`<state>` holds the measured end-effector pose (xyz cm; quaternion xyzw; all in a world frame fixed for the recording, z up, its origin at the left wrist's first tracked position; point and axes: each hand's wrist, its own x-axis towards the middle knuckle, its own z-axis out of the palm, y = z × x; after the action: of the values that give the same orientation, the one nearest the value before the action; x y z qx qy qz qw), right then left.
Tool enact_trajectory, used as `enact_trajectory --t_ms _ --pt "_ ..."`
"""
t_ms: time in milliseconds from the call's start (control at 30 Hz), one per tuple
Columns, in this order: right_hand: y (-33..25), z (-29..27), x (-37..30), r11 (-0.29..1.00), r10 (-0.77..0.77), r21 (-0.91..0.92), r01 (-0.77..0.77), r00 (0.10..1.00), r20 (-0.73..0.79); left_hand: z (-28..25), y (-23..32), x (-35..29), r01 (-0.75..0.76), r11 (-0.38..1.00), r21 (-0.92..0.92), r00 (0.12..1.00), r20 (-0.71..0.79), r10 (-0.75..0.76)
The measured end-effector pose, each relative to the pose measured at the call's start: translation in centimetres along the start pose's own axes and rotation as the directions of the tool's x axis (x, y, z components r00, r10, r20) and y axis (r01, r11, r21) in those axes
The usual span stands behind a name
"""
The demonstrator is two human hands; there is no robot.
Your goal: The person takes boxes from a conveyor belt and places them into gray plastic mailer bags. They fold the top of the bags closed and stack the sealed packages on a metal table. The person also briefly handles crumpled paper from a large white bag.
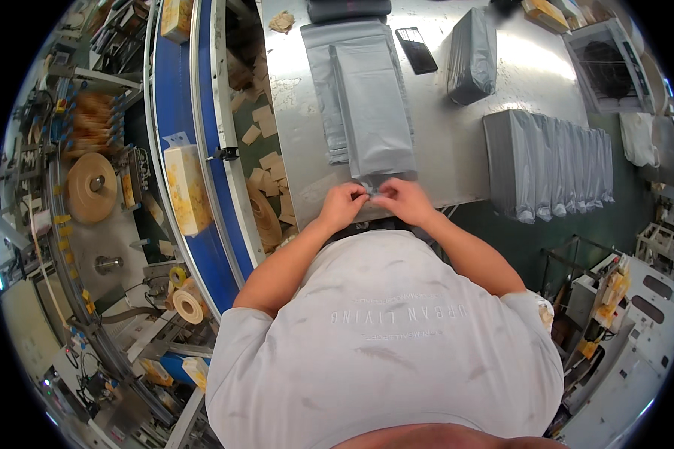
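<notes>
At the near edge of the metal table, my left hand (343,205) and my right hand (405,200) meet with their fingertips pinched close together. Between them is a small crumpled bit of thin plastic, which looks like the near end of a grey plastic bag (373,112). That bag lies long and flat in front of me, on top of a stack of flat grey bags (318,75). Both hands are closed, and the fingers partly hide what they grip.
A dark phone (416,51) and an upright filled grey bag (472,56) are on the metal table (296,135). Several filled grey bags (547,165) stand in a row at its right edge. To the left runs a blue conveyor (174,97) carrying a yellow-and-white pack (186,188).
</notes>
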<state>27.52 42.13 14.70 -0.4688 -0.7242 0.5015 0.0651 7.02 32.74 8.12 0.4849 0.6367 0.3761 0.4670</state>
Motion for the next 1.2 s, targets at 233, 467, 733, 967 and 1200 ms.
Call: enact_trajectory --t_ms 233,467,733,967,1200 --pt "9.1 -2.0 -4.0 0.914 0.300 0.284 -0.290 0.954 0.007 -1.0 -0.5 -0.9 0.123 0.992 0.025 0.992 0.015 -0.124" --pt "22.6 -9.4 -22.0 0.320 0.768 -0.941 -0.107 0.611 0.192 -3.1 -1.2 -3.1 0.159 0.968 0.194 0.987 -0.018 -0.158" --pt "3.8 -11.2 -1.1 0.384 -0.664 -0.750 0.538 0.725 0.180 -6.2 3.9 3.1 -0.738 0.141 0.660 0.563 0.488 0.666" --pt "6.1 -12.2 6.6 0.136 -0.679 -0.505 0.852 0.451 0.578 -7.2 1.1 5.2 -0.773 0.164 0.613 0.578 0.573 0.581" --pt "9.1 -6.9 8.2 0.902 0.047 0.432 0.017 0.989 -0.137 -4.6 2.1 8.0 0.063 0.996 -0.062 0.977 -0.199 -0.074"
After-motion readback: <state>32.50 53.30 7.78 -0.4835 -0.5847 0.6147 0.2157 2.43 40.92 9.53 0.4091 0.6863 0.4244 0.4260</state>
